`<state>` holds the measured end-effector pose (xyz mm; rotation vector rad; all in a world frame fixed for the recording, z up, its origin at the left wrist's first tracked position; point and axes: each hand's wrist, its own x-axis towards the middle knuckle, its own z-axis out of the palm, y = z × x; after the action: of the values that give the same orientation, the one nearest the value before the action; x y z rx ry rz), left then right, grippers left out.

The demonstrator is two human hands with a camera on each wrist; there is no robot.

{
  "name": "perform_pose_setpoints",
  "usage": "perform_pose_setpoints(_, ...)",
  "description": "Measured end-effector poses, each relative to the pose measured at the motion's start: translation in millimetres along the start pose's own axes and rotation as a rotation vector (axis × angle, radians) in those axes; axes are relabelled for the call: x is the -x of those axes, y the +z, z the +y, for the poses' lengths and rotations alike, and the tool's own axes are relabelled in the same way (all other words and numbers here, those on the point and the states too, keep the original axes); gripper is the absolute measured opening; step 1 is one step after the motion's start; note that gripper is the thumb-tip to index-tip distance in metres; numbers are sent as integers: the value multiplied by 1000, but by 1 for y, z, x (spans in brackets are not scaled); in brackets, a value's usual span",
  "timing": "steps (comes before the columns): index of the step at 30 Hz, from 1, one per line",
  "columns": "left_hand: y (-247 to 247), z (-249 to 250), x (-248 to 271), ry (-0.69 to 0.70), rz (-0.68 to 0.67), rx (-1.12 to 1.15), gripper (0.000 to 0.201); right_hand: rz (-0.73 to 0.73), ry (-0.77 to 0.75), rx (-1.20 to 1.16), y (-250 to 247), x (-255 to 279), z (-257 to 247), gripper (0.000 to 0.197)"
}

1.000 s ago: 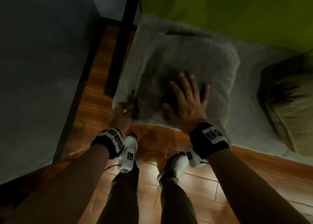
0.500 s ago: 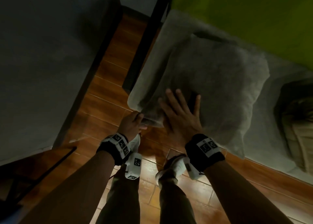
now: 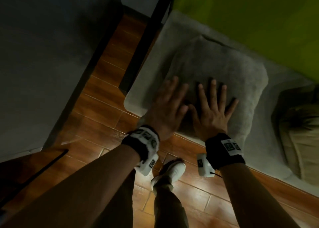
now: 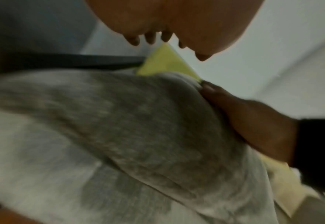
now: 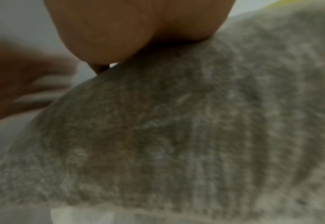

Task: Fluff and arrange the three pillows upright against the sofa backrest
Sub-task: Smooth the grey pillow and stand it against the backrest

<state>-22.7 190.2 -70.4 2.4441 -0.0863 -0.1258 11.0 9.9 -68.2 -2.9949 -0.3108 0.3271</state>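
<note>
No legible text for you to log. The left wrist band point(image 3: 144, 138) and right wrist band point(image 3: 230, 145) carry black-and-white square marker patterns (codes, not letters or numbers); nothing else is printed.

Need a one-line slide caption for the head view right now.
Both hands, left hand and right hand, flat on the grey pillow lying on the sofa seat.

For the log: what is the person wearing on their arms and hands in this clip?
Both forearms are bare, with no sleeves or gloves on the left hand or right hand. Each wrist carries a black wristband with white panels printed with square black markers, and a small white camera module hangs under each. A thin dark cable trails from the right module.
</note>
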Motion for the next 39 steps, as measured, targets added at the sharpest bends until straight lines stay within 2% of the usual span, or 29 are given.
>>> perform_pose_setpoints(2,31,1,-16,-12,-195,-149,65,-33,-47,50,9,-3,13,68)
perform_pose_setpoints(4,58,-16,-23,-52,-267,-218,63,-91,-39,82,16,-7,30,65)
perform_pose_setpoints(7,70,-32,-28,-32,-284,-277,62,-124,0,76,24,-10,54,66)
perform_pose_setpoints(11,68,-36,-29,-77,-301,-319,63,-175,136,-11,23,-9,86,72)
perform_pose_setpoints(15,51,-37,-20,-254,-353,-197,74,-260,306,-178,14,0,116,73)
perform_pose_setpoints(17,36,-22,-18,-285,-290,-181,78,-271,411,-322,6,3,127,72)
perform_pose_setpoints(18,28,-9,-21,-271,-200,-162,77,-223,459,-388,-1,5,130,71)
perform_pose_setpoints(20,16,26,-31,-199,-31,-99,72,55,465,-479,-18,7,126,73)
perform_pose_setpoints(21,16,42,-37,-117,-11,-117,71,182,379,-492,-25,9,120,73)
perform_pose_setpoints(22,20,52,-43,-22,-32,-190,71,212,221,-452,-28,10,113,70)
perform_pose_setpoints(23,26,58,-49,41,-88,-275,70,158,49,-367,-24,11,108,68)
perform_pose_setpoints(24,34,58,-54,37,-172,-339,70,62,-61,-283,-16,12,107,68)
perform_pose_setpoints(25,43,52,-57,-13,-252,-383,70,-56,-57,-240,-6,13,112,69)
perform_pose_setpoints(28,64,32,-58,-132,-381,-415,70,-261,146,-344,19,12,142,79)
perform_pose_setpoints(31,71,39,-64,-178,-459,-408,69,-373,139,-396,22,6,163,80)
perform_pose_setpoints(33,70,48,-71,-207,-508,-413,70,-435,195,-460,14,3,175,83)
perform_pose_setpoints(36,55,52,-71,-199,-522,-417,73,-514,453,-673,-2,8,204,96)
perform_pose_setpoints(37,47,51,-67,-194,-524,-414,75,-515,500,-705,-8,12,217,95)
perform_pose_setpoints(39,32,49,-55,-182,-516,-420,79,-478,464,-590,-21,17,240,77)
